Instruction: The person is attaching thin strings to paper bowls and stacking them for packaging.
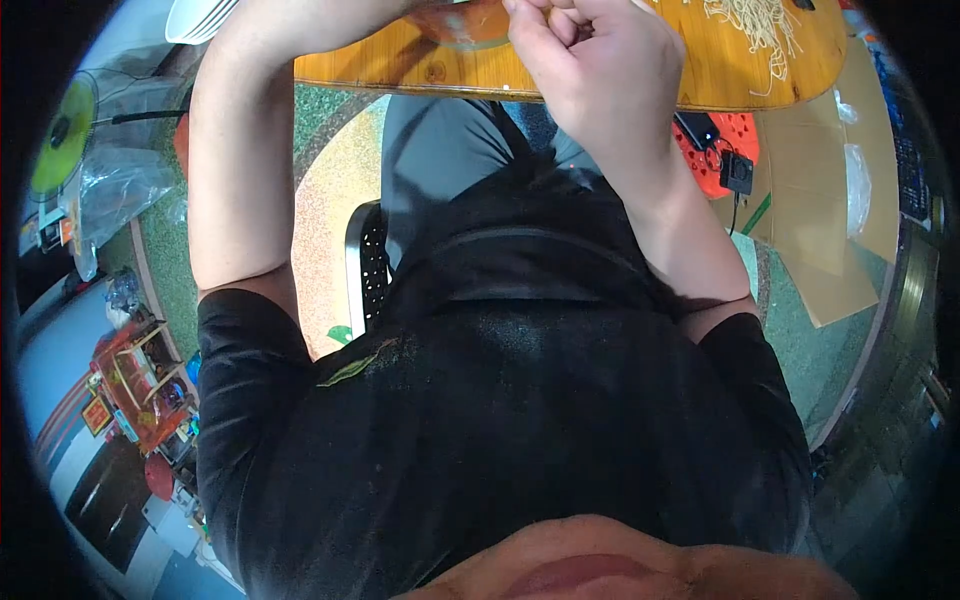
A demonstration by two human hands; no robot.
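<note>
My right hand (610, 50) is raised over the near edge of the wooden table (430, 72). Its fingers are curled in and pressed together; whatever they may hold is hidden or too small to make out. My left hand (365, 12) reaches over the table at the top edge of the view, where its fingers are cut off. Between the two hands sits a see-through reddish bowl (465, 28), only partly in view. A loose heap of thin cream-coloured strings (760, 35) lies on the table to the right, with some strands trailing toward the near edge.
Stacked white dishes (200, 18) stand at the upper left. A red stool (742, 135) right of my legs carries a dark device and a small black box with a cord. Flattened cardboard (815, 200) lies farther right. A green fan (65, 135) is at far left.
</note>
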